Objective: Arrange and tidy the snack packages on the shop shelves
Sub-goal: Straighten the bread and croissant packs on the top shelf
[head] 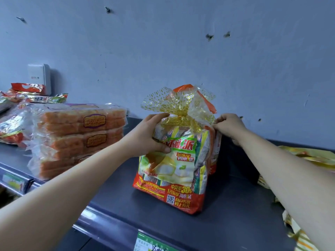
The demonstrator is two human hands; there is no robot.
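Snack bag (172, 171) gripped by left hand (146, 134), pinched by right hand (229, 126); rear bag (216, 142) half-hidden

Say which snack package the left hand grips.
The upright bag with the gold-tied top, gripped by the left hand; the stacked orange cake packs lie flat.

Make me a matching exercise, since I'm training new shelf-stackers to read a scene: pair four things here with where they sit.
Things:
1. red-and-green tied snack bag
2. stack of clear-wrapped orange cake packs
3. white plastic wall box
4. green paper price label

Places:
A. against the blue-grey wall, far left
B. on the front edge of the dark grey shelf
C. upright, gripped by the left hand
D. stacked left of the bag

Pairs: 1-C, 2-D, 3-A, 4-B.
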